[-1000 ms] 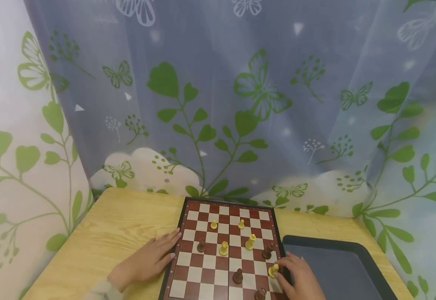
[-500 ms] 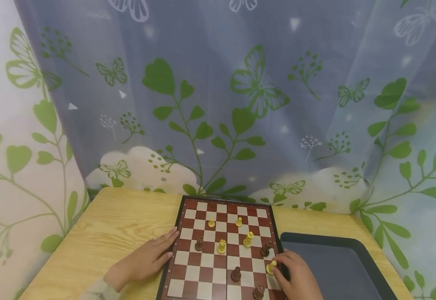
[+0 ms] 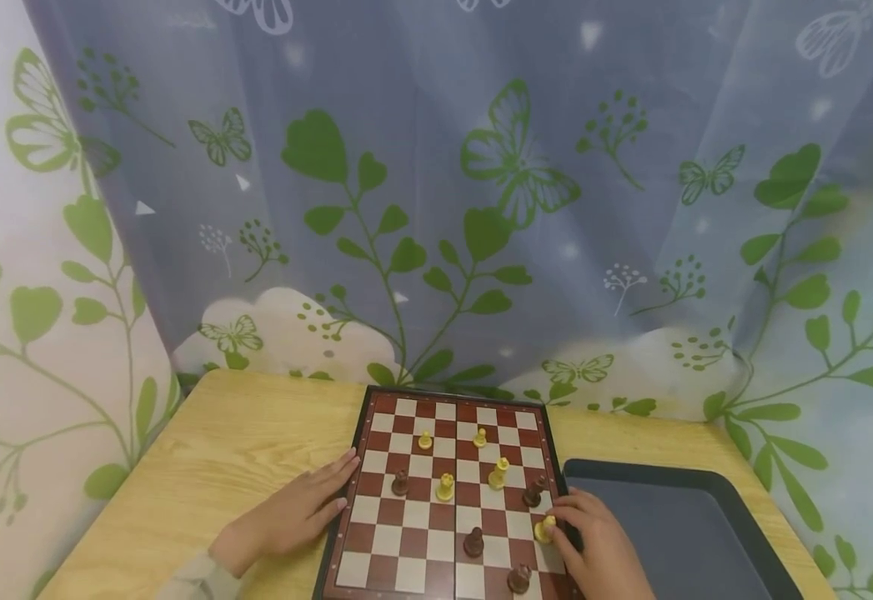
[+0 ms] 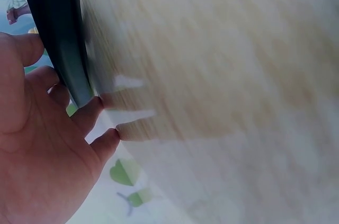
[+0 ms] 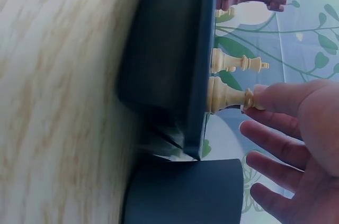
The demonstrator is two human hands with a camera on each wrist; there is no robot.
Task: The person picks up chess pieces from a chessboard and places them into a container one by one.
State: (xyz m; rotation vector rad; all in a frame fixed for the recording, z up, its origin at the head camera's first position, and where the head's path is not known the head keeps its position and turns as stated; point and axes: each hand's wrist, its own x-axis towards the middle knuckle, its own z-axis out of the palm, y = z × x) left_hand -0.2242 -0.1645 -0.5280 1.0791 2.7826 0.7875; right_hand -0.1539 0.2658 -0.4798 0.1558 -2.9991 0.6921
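Observation:
A red-and-white chessboard [image 3: 403,540] with a black rim lies on the wooden table. My right hand [image 3: 603,550] pinches the head of a yellow pawn [image 3: 543,531] at the board's right side; in the right wrist view the pawn [image 5: 220,96] stands upright, its top hidden by thumb and finger. The other fingers of that hand are spread loosely. My left hand [image 3: 293,512] rests with extended fingers along the board's left edge. Near the pawn are a dark piece [image 3: 533,492], a yellow king [image 3: 499,473] and a dark rook [image 3: 519,578].
Two yellow pawns stand toward the far side, one being the left pawn [image 3: 424,440]. A yellow crowned piece [image 3: 445,487], a dark piece [image 3: 400,482] and a dark pawn [image 3: 474,542] stand mid-board. A dark grey tray [image 3: 669,533] lies right of the board. A patterned curtain [image 3: 436,208] hangs behind.
The head view has shifted slightly. My right hand stays at the yellow pawn and my left hand stays at the board's edge; the pieces keep their places.

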